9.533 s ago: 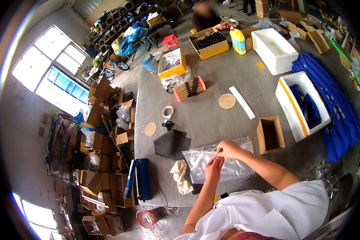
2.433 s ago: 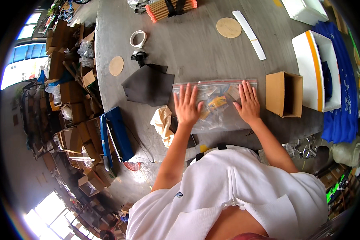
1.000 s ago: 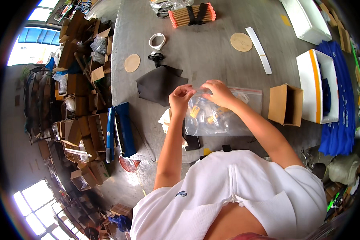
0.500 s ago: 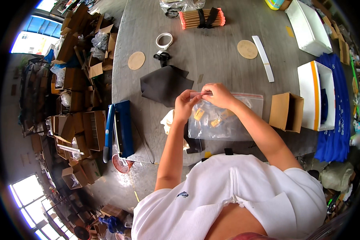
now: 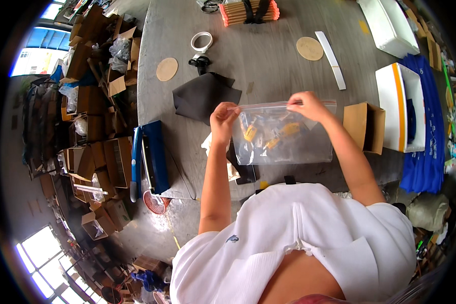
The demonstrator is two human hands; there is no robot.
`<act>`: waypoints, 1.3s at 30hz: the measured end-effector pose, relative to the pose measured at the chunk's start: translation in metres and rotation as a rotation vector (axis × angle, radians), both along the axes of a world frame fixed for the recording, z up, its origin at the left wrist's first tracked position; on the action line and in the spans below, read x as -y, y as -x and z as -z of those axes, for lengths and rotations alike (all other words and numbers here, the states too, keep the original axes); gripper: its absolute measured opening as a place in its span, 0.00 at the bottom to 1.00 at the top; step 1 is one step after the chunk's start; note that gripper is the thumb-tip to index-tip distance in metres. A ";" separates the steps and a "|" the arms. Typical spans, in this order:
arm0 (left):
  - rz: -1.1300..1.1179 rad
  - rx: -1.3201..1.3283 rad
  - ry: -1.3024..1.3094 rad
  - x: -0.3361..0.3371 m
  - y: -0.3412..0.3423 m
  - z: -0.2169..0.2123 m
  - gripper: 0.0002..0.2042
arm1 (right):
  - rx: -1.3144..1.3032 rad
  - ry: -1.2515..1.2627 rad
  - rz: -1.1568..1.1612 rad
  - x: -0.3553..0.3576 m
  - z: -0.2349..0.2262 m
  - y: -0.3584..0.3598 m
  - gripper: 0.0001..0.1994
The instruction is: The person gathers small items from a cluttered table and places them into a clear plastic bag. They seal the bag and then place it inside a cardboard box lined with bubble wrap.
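A clear zip bag with a reddish seal strip lies on the near side of the table. Inside it are several small clear packets with yellow labels. My left hand pinches the bag's upper left corner. Farther right along the seal, my right hand is closed on the strip between thumb and fingers. Just beyond my left hand rests a black cloth piece. Partly hidden behind my left forearm are a whitish cloth and a dark flat item.
To the left stands a blue paper cutter. Farther off are a tape roll, two round discs, a white strip and a strapped bundle of sticks. An open cardboard box and white foam boxes line the right.
My right hand has slid rightward along the seal, away from my left hand, which keeps the corner. The bag's top edge now shows between them. The whole view has shifted slightly.
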State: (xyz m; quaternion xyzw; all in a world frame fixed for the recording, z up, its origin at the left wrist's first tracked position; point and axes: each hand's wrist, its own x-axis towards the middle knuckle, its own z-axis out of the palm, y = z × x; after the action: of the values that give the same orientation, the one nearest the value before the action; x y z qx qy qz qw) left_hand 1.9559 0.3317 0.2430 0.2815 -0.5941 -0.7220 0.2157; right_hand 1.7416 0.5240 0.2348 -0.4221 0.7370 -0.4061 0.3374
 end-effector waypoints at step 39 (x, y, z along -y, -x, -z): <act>-0.135 0.529 0.998 -0.100 -0.082 0.011 0.24 | -0.243 -0.510 0.888 -0.161 0.062 -0.073 0.35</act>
State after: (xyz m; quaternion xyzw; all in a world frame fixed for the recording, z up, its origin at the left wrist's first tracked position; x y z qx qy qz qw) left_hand 2.0378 0.4315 0.2323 0.3540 -0.8778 -0.2432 0.2121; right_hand 1.8144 0.6849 0.1727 -0.0177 0.9541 -0.2659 0.1369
